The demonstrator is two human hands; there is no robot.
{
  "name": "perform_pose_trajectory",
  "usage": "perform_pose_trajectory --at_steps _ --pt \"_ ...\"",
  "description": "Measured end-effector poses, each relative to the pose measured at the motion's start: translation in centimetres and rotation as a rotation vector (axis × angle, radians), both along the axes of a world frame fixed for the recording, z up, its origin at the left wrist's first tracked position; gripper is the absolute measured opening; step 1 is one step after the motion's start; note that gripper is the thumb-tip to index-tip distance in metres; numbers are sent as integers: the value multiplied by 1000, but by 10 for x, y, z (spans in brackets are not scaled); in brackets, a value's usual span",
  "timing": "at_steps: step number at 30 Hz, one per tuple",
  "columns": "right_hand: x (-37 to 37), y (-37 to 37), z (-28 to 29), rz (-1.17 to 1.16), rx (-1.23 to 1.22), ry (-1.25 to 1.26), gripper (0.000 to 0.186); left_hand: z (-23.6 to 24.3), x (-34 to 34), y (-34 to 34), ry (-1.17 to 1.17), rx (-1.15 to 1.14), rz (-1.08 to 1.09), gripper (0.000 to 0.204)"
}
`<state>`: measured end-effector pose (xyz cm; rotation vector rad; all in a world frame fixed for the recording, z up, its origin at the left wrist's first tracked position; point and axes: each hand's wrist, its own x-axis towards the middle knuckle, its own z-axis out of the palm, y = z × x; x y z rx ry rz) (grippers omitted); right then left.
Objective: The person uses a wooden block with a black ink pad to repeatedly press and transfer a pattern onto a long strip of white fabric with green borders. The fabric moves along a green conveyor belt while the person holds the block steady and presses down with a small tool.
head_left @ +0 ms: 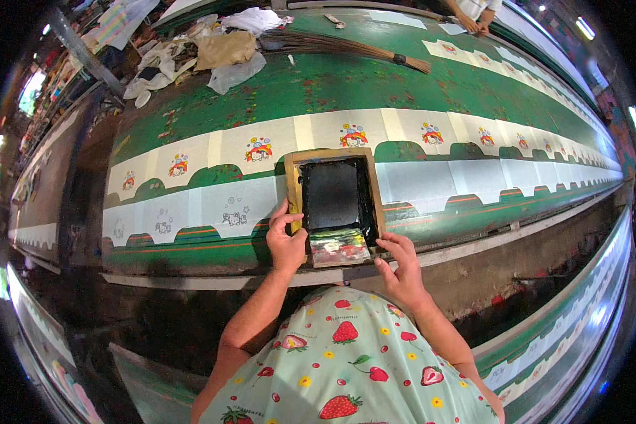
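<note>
A screen-printing frame (pixel 294 185) with wooden sides and a dark, ink-coated mesh lies across a row of pale cloth pieces on the long green table. My left hand (pixel 287 242) grips its left side, the thumb reaching over the inner edge. Beside the near right corner is my right hand (pixel 401 263), fingers lightly bent, fingertips at the wood and thumb apart from them. Inside the near end of the frame rests a squeegee (pixel 339 247) smeared with white, red and yellow ink; neither hand holds it. The mesh hides the cloth beneath it.
Left of the frame, white pieces (pixel 184 210) carry black outline prints; those to its right (pixel 413 182) look plain. Behind runs a cream row (pixel 304 134) with colourful prints. A twig broom (pixel 346 48) and crumpled cloths (pixel 226 49) lie farther back. Another person's hands (pixel 475 25) show at the far edge.
</note>
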<state>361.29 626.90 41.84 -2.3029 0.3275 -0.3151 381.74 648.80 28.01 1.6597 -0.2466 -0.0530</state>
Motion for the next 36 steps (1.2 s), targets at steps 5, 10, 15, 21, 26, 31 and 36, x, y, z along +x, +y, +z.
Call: perform_pose_trajectory --at_steps 5,10,15,21,26,31,36 --pt "25 4 19 236 -234 -66 46 3 0 -1 63 -105 -12 34" --pt "56 13 23 505 -389 -19 59 4 -1 -3 84 -34 -3 33" --pt "78 16 18 568 -524 128 57 2 -2 -4 25 -53 -7 30" --pt "115 -17 38 700 -492 339 39 5 -7 -4 -49 163 42 33" --pt "181 -50 35 699 -438 245 35 10 -3 -5 25 51 49 21" --pt "224 -62 10 462 -487 184 38 14 -3 -5 39 6 57 23" --pt "235 -64 -2 420 -438 140 45 13 -3 -4 17 32 39 21"
